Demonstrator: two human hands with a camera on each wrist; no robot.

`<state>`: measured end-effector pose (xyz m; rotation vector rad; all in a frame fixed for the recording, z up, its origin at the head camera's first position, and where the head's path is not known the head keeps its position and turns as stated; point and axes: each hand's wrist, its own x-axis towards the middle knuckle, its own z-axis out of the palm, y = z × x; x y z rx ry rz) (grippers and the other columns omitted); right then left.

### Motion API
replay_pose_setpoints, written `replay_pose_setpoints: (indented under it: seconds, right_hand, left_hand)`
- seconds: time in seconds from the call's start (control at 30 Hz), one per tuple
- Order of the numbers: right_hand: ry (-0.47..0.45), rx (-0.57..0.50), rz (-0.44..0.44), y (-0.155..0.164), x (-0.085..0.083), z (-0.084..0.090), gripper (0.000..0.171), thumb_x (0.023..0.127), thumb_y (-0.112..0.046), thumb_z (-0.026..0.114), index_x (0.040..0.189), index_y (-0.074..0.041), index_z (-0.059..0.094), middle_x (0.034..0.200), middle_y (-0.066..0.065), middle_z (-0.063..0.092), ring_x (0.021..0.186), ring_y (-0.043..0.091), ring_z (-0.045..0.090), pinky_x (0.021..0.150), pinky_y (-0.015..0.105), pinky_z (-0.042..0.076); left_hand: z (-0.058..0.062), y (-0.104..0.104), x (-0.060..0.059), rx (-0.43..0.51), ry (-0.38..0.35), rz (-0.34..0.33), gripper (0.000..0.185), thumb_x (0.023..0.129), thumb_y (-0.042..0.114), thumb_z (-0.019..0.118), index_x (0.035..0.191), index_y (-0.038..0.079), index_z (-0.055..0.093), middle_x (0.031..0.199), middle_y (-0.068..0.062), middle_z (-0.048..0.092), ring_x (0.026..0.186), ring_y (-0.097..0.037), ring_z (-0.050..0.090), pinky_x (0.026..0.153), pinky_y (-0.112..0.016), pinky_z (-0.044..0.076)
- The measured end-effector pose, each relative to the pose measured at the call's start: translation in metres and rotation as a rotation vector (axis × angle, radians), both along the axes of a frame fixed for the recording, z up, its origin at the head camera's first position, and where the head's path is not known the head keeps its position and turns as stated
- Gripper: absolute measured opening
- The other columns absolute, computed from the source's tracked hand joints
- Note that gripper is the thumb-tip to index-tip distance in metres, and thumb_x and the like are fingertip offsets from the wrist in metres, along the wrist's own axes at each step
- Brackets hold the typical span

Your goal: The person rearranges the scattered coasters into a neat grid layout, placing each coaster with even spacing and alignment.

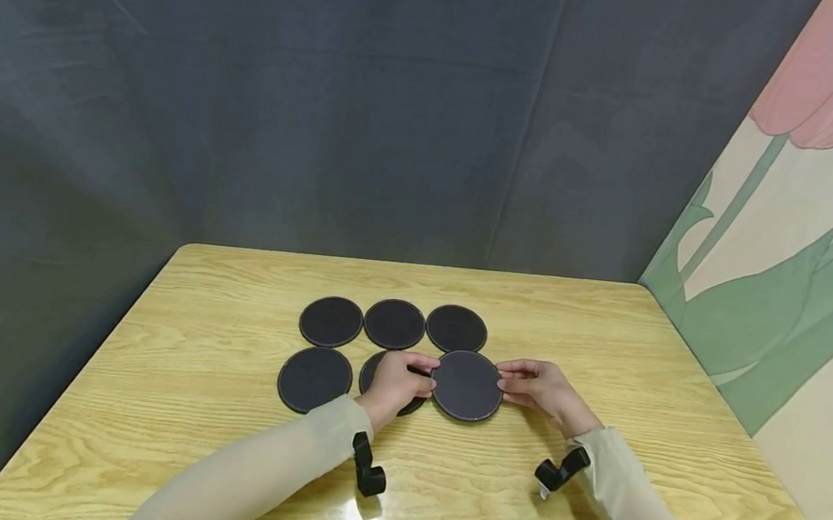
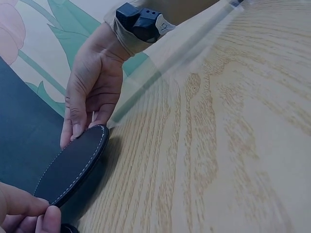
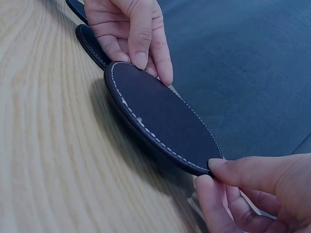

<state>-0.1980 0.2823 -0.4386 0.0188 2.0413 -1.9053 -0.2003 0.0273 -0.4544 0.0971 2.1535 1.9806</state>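
Observation:
Both hands hold one round black coaster (image 1: pixel 466 386) with pale stitching round its rim. My left hand (image 1: pixel 395 384) pinches its left edge between thumb and fingers. On the opposite edge, the right hand (image 1: pixel 541 391) grips it the same way. In the right wrist view the coaster (image 3: pixel 163 114) is raised off the table, with its shadow under it. Partly covered by the left hand is another black coaster (image 1: pixel 413 404), lying on the table. Seen from the left wrist, the held coaster (image 2: pixel 73 167) spans between the two hands.
Three more coasters lie in a back row: left (image 1: pixel 331 321), middle (image 1: pixel 394 323) and right (image 1: pixel 457 328). A further coaster (image 1: pixel 315 379) lies at the front left. They rest on a wooden table (image 1: pixel 213 341), with a dark curtain (image 1: pixel 369 121) behind and a flower-patterned panel (image 1: pixel 784 279) at right.

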Motion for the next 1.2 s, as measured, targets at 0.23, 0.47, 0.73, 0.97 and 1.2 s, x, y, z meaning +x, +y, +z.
replay_pose_setpoints:
  seconds: [0.23,0.47,0.73,0.97,1.2]
  right_hand:
    - [-0.007,-0.007,0.003,0.0007,-0.0019,-0.0018,0.045,0.09,0.009,0.06,0.13,0.02,0.045,0.092,-0.001,0.064,0.083,0.007,0.066,0.078,0.024,0.059]
    - [-0.007,0.003,-0.001,0.0005,-0.0013,-0.0017,0.044,0.089,0.009,0.06,0.129,0.019,0.046,0.091,-0.001,0.064,0.082,0.007,0.066,0.078,0.025,0.059]
    - [-0.018,0.04,-0.011,-0.0015,-0.0007,-0.0018,0.042,0.09,0.008,0.061,0.129,0.018,0.048,0.09,0.0,0.064,0.08,0.008,0.066,0.075,0.023,0.059]
    - [-0.013,0.063,-0.015,-0.0025,0.0003,-0.0008,0.042,0.089,0.009,0.06,0.128,0.019,0.048,0.09,0.001,0.064,0.078,0.008,0.067,0.074,0.023,0.059]
    - [-0.012,0.084,-0.028,-0.0044,0.0009,0.0,0.042,0.089,0.01,0.061,0.127,0.02,0.047,0.091,0.003,0.063,0.078,0.008,0.066,0.074,0.024,0.059]
  left_hand:
    - [-0.0006,0.0006,-0.0004,-0.019,0.006,0.002,0.032,0.079,-0.01,0.068,0.109,0.001,0.073,0.098,-0.013,0.061,0.069,-0.012,0.064,0.067,-0.025,0.06]
    - [-0.001,0.0005,0.0005,-0.055,0.033,-0.008,0.032,0.08,-0.009,0.067,0.109,0.003,0.073,0.096,-0.011,0.062,0.071,-0.011,0.064,0.068,-0.025,0.059]
    - [-0.0019,-0.0003,0.0007,-0.105,0.068,-0.018,0.031,0.08,-0.006,0.068,0.109,0.004,0.074,0.096,-0.01,0.065,0.071,-0.011,0.066,0.067,-0.025,0.059]
    - [-0.0028,-0.001,0.0003,-0.139,0.084,-0.032,0.031,0.079,-0.005,0.07,0.108,0.004,0.074,0.098,-0.008,0.068,0.076,-0.012,0.066,0.067,-0.024,0.058]
    - [-0.0032,-0.0023,-0.0013,-0.194,0.104,-0.043,0.03,0.079,-0.002,0.071,0.107,0.006,0.075,0.105,-0.007,0.071,0.089,-0.016,0.066,0.071,-0.024,0.056]
